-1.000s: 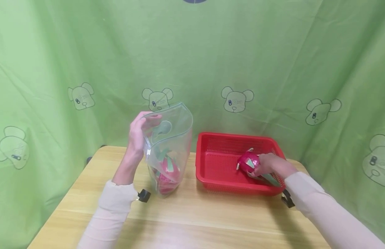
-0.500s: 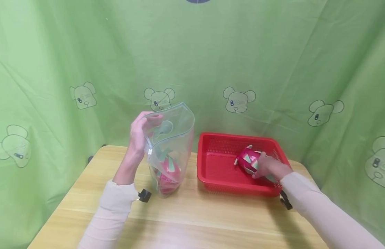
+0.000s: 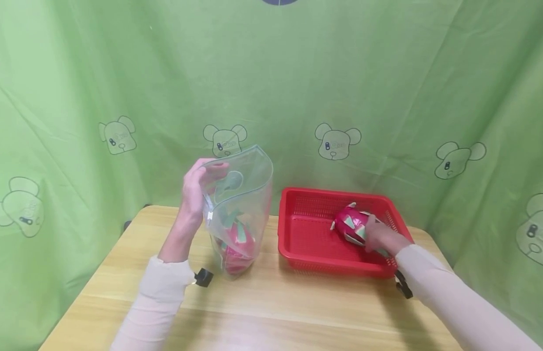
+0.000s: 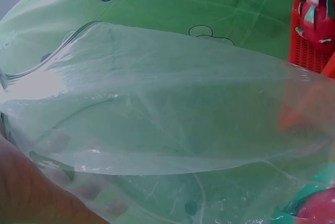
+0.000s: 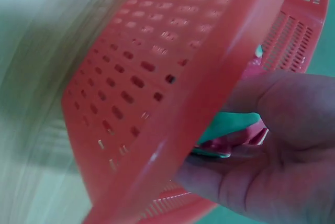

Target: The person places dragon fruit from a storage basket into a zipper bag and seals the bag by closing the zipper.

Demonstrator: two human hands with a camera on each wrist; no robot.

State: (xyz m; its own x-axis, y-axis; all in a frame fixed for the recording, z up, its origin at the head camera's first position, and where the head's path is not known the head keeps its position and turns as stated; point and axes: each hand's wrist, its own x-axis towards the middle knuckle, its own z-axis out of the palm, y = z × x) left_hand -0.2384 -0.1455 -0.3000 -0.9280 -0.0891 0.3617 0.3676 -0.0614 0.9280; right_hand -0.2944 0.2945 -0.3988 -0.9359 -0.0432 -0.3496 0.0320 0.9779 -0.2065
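Observation:
My left hand (image 3: 194, 187) grips the left side of a clear zip bag (image 3: 258, 183), which stands upright with its mouth open and a white slider at its edge. Low inside the bag lies a pink dragon fruit (image 3: 240, 251) with green scales. Another dragon fruit (image 3: 351, 222), shiny pink with pale green flaps, lies in the red basket (image 3: 298, 256). Around its right end curl the fingers and thumb of my right hand (image 3: 378, 235). In the right wrist view, the basket wall hides much of that fruit.
The basket stands right of the bag on a wooden table (image 3: 254, 312). A green curtain (image 3: 271, 87) with printed bear heads hangs close behind both. Black wrist mounts stick out at the left cuff (image 3: 203, 277) and the right one.
In the basket, the right hand has shifted slightly and the dragon fruit has turned, its tip now pointing more up and left. The left hand and bag have stayed nearly still.

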